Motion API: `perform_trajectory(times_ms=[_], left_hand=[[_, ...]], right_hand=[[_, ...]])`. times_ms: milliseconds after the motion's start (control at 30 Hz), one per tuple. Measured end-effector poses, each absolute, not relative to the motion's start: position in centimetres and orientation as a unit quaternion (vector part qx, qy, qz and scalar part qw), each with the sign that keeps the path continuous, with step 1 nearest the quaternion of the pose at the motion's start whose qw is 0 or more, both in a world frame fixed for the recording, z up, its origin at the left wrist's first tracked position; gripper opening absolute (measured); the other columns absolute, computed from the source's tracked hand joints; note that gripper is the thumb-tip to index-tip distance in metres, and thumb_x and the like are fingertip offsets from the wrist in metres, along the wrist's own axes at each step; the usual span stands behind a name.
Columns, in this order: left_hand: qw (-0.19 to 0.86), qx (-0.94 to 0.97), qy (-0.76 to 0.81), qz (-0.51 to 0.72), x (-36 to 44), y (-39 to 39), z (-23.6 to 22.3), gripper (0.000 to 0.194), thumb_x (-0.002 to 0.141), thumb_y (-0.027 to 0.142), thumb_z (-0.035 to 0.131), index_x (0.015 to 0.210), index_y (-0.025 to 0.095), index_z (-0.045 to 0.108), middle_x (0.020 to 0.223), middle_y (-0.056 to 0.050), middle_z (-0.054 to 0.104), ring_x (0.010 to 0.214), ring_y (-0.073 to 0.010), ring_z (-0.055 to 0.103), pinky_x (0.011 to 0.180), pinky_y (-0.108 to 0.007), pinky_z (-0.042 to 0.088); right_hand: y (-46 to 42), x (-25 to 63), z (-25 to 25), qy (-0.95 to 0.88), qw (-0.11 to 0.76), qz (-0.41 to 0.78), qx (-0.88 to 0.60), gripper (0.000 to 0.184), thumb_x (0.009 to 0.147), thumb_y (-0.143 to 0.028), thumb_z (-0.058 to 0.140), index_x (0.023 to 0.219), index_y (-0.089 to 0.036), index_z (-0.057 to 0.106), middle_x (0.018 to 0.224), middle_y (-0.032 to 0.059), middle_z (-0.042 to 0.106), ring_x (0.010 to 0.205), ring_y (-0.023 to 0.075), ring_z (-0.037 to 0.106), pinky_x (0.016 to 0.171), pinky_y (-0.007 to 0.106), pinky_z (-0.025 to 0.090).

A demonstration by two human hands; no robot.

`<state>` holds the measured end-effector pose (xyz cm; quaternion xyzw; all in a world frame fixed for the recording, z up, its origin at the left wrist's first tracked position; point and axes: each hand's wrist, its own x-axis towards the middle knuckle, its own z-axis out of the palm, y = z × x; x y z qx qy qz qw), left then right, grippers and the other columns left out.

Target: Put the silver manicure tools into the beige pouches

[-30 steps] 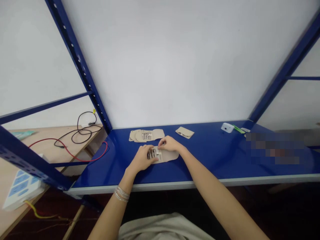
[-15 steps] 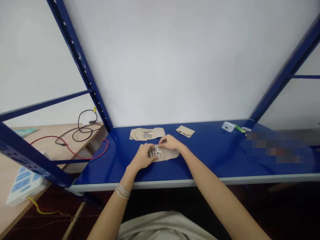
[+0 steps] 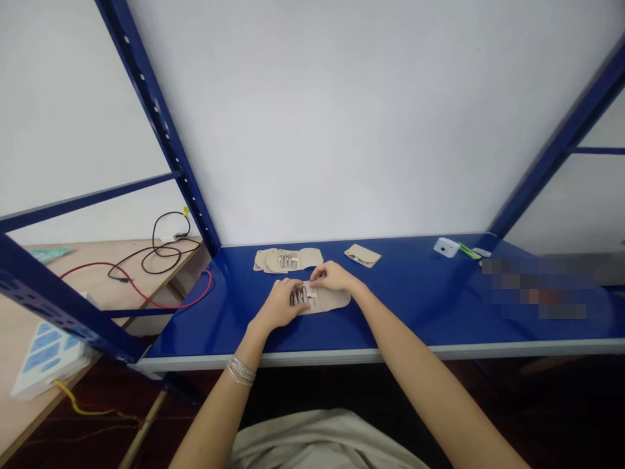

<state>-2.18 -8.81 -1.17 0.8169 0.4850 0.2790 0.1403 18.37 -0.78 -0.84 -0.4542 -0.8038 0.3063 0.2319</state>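
An open beige tool pouch [image 3: 332,300] lies on the blue shelf [image 3: 420,306] in front of me, with small metal tools [image 3: 299,297] lined up in it. My left hand [image 3: 276,306] rests on the pouch's left part, fingers curled over the tools. My right hand [image 3: 333,277] pinches at the top edge of the tool row, fingers pressed together; what is between them is too small to make out.
A second open beige pouch [image 3: 288,259] with metal tools lies behind, and a folded beige pouch [image 3: 362,255] to its right. A small white device [image 3: 446,247] and a green item [image 3: 467,251] sit at the back right. Blue rack posts stand either side. Cables [image 3: 161,251] lie on the left wooden table.
Both hands stay on the pouch with only slight finger shifts. The view has drifted a little.
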Motion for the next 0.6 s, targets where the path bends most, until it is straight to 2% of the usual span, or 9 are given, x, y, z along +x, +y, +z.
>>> perform_trajectory(times_ms=[300, 600], left_hand=[[0.133, 0.822, 0.485, 0.268, -2.03, -8.97, -0.85, 0.043, 0.074, 0.034, 0.073, 0.111, 0.017, 0.062, 0.1, -0.008, 0.06, 0.093, -0.025, 0.052, 0.088, -0.04, 0.044], [0.131, 0.822, 0.489, 0.262, -2.08, -9.06, -0.79, 0.045, 0.074, 0.035, 0.073, 0.113, 0.016, 0.062, 0.101, -0.009, 0.061, 0.094, -0.0254, 0.052, 0.089, -0.039, 0.044]], right_hand=[[-0.95, 18.19, -0.61, -0.806, 0.233, 0.289, -0.462, 0.014, 0.075, -0.027, 0.068, 0.079, -0.016, 0.075, 0.078, 0.0049, 0.073, 0.072, 0.0157, 0.064, 0.066, 0.023, 0.045], [-0.83, 18.24, -0.87, -0.804, 0.238, 0.286, -0.464, 0.016, 0.076, -0.029, 0.066, 0.08, -0.016, 0.075, 0.08, 0.0048, 0.074, 0.073, 0.0162, 0.064, 0.067, 0.023, 0.046]])
